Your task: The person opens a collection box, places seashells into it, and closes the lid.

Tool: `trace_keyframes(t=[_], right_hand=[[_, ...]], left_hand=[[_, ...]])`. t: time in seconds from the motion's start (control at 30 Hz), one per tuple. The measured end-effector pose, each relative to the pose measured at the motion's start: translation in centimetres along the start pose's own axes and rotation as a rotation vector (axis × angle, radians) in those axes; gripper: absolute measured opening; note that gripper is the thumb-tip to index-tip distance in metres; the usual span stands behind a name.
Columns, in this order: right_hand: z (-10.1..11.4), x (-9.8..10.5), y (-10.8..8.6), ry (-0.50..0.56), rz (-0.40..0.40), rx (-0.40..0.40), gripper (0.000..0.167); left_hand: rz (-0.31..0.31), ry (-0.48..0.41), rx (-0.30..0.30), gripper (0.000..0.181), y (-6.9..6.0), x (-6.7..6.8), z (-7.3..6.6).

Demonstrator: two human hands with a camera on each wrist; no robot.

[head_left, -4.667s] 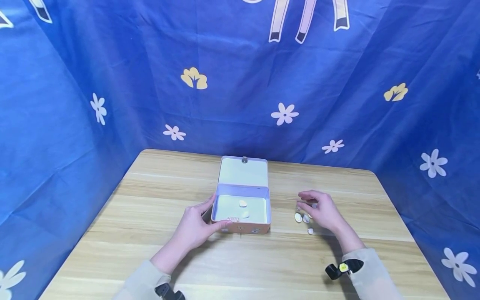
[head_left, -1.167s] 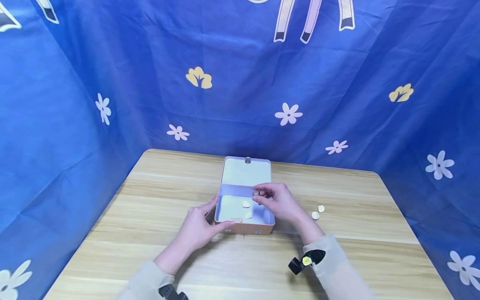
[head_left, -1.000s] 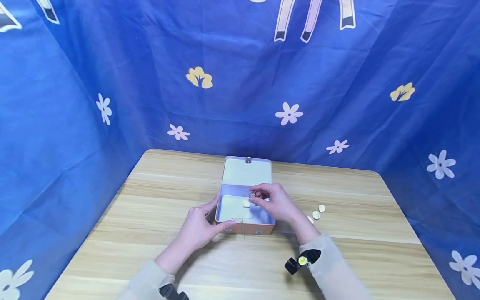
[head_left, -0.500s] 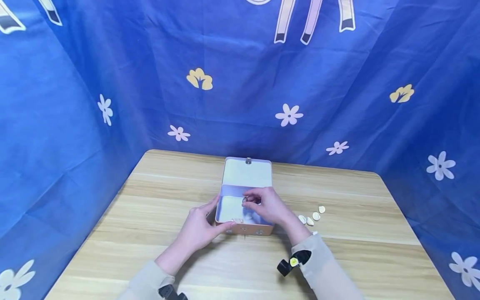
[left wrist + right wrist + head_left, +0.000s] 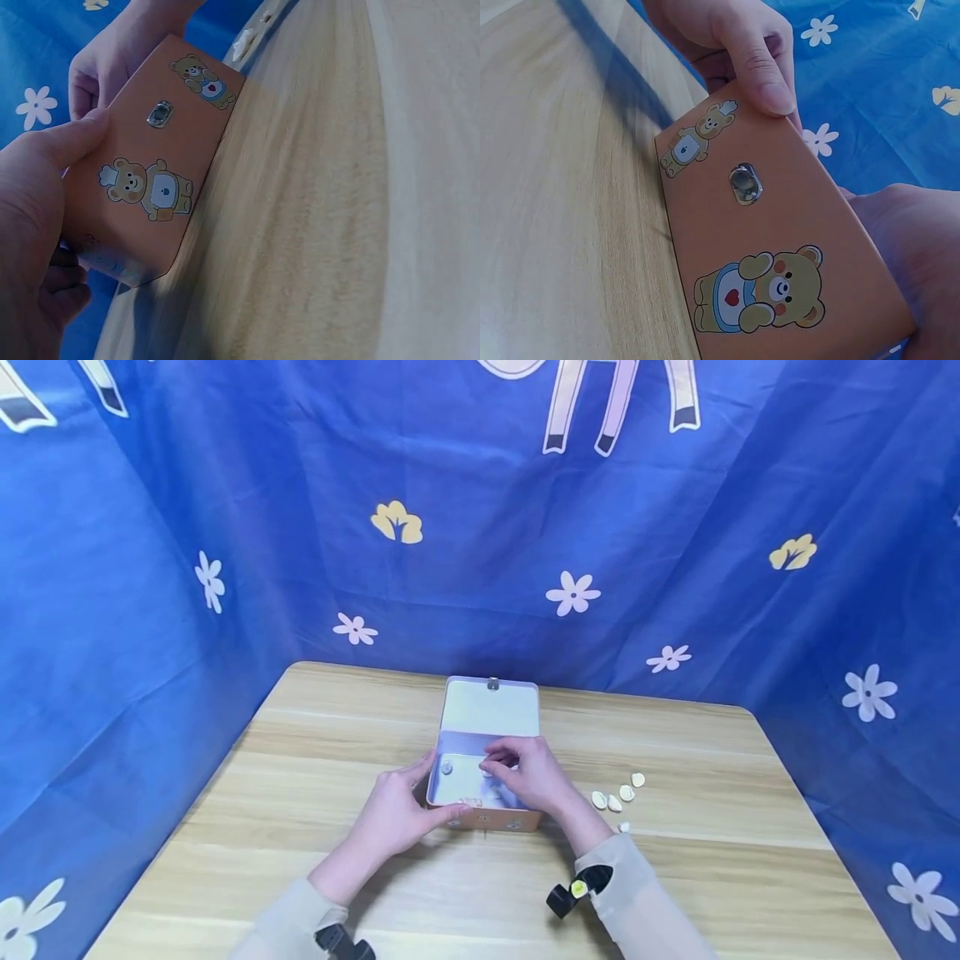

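Observation:
An orange tin box (image 5: 483, 819) with printed bears stands on the table, its hinged lid (image 5: 491, 708) tipped back and its inside white. My left hand (image 5: 386, 814) grips the left front corner, thumb on the front rim; in the right wrist view that thumb (image 5: 769, 90) presses on the orange front. Over the box's inside is my right hand (image 5: 528, 770), fingers curled and tips low. Under those tips a white shell (image 5: 487, 772) is partly hidden; whether they pinch anything, I cannot tell. A grey patterned shell (image 5: 446, 767) lies at the box's left.
Several pale shells (image 5: 626, 793) lie on the wooden table (image 5: 675, 877) to the right of the box, one (image 5: 624, 827) nearer the front. A blue patterned cloth (image 5: 480, 543) hangs behind the table and along both sides.
My right hand came from the shells on the right into the box with a patterned shell, then shifted left. A grey patterned shell now lies inside at the left. The left hand kept its grip.

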State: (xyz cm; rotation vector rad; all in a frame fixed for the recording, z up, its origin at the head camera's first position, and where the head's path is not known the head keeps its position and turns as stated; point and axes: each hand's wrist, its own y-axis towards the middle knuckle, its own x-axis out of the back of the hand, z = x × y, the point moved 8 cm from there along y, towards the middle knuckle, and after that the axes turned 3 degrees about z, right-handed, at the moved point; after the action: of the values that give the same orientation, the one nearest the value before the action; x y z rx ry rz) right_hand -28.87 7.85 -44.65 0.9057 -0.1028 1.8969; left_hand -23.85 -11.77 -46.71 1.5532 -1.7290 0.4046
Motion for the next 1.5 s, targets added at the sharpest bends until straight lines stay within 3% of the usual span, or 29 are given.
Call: trace_keyframes(t=[0.33, 0.53, 0.8, 1.0, 1.27, 1.5], right_hand=[[-0.2, 0.0, 0.1, 0.058, -0.038, -0.001, 0.023], [-0.6, 0.4, 0.1, 0.147, -0.053, -0.012, 0.023], [0.0, 3.1, -0.7, 0.28, -0.114, 0.073, 0.022], [-0.3, 6.5, -2.6, 0.22, -0.161, 0.05, 0.023], [-2.9, 11.6, -6.0, 0.075, -0.276, -0.006, 0.03], [-5.3, 14.9, -8.7, -0.036, -0.297, -0.041, 0.034]], left_hand=[[0.038, -0.029, 0.053, 0.111, 0.1, 0.0, 0.4], [0.068, -0.017, 0.073, 0.111, 0.4, 0.0, 0.5], [0.076, -0.044, 0.107, 0.108, 0.6, 0.0, 0.5], [0.073, -0.07, 0.121, 0.111, 0.2, -0.2, 0.7], [0.076, -0.09, 0.121, 0.116, 0.2, -0.3, 0.9], [0.067, -0.084, 0.099, 0.113, 0.3, -0.1, 0.7]])
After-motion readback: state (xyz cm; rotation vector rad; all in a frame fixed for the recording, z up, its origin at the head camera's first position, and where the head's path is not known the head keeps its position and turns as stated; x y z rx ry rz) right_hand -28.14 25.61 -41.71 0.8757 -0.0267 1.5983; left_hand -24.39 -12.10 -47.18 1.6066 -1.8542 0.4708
